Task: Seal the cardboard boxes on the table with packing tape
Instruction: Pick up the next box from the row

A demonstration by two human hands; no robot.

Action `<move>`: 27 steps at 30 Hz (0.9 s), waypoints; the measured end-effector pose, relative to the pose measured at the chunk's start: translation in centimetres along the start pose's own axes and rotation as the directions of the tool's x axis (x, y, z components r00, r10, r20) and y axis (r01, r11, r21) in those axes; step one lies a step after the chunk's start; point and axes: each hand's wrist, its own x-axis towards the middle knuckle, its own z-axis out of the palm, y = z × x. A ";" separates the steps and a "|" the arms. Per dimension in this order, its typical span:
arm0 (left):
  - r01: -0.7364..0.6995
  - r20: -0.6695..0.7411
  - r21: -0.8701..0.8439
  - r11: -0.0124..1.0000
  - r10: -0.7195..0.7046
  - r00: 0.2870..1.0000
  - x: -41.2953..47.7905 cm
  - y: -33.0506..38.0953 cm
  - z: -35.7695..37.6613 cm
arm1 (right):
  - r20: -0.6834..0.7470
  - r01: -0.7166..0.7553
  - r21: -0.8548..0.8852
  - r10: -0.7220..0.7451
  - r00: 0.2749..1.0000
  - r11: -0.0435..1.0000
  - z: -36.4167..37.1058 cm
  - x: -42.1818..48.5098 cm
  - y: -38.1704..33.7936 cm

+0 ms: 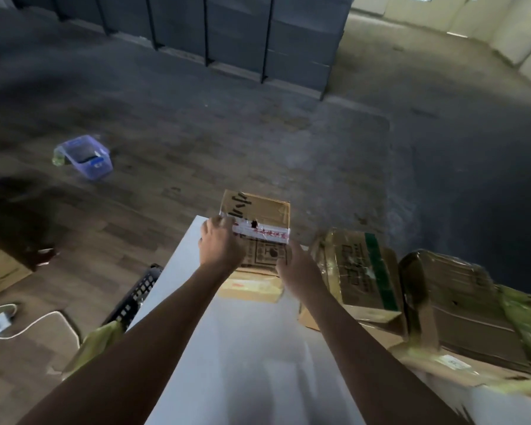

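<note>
The box (258,210) sits at the far end of the white table (242,348), with a strip of white tape (261,234) printed in red across its top. The left hand (219,243) curls its fingers over the box's left edge at the tape's end. The right hand (298,271) lies against the near right corner; I cannot tell its grip. Two larger cartons (356,277) lie just to the right.

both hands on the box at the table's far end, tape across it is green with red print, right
No: the head view shows the tape across the box is white with red print, not green. The left hand and right hand are on it.
</note>
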 end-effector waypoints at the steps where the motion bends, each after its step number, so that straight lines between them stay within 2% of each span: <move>1: 0.019 0.083 -0.065 0.998 -0.014 0.996 0.4 -0.9 -0.3 | 0.054 -0.058 0.065 0.055 0.997 0.996 0.4 0.3 -0.3; 3: 0.085 0.195 -0.213 0.973 -0.043 0.980 0.7 -2.3 -0.5 | 0.104 -0.150 0.112 0.138 0.985 0.982 0.9 0.7 -0.5; 5: 0.223 0.189 -0.255 0.941 -0.177 0.966 0.7 -3.5 -0.7 | 0.089 -0.215 0.044 0.210 0.974 0.976 1.0 0.5 -0.2; 7: 0.309 0.202 -0.120 0.943 -0.282 0.938 0.7 -4.6 -1.0 | 0.086 -0.271 -0.125 0.282 0.955 0.955 0.8 -0.1 0.7; 9: 0.276 0.300 0.032 0.961 -0.273 0.914 0.4 -5.4 -0.7 | 0.152 -0.295 -0.302 0.351 0.924 0.907 0.7 -1.0 1.8; 10: 0.248 0.330 0.064 0.967 -0.255 0.909 0.1 -5.4 -0.5 | 0.174 -0.298 -0.334 0.369 0.913 0.894 0.9 -1.5 2.2; 14: 0.180 0.339 0.059 0.982 -0.190 0.921 -1.2 -4.1 0.8 | 0.082 -0.241 -0.335 0.283 0.956 0.911 2.4 -3.0 1.8; 17: 0.124 0.318 0.240 0.963 -0.199 0.927 -2.6 -3.5 1.9 | 0.089 -0.257 -0.317 0.298 0.950 0.913 3.3 -3.8 0.9; 23: 0.151 0.264 0.236 0.960 -0.213 0.941 -4.5 -3.3 2.3 | 0.118 -0.197 -0.306 0.243 0.963 0.931 1.6 -5.8 2.1; 27: 0.243 0.284 0.193 0.951 -0.291 0.914 -7.7 -2.8 2.3 | 0.185 -0.193 -0.239 0.239 0.953 0.952 0.7 -7.2 3.2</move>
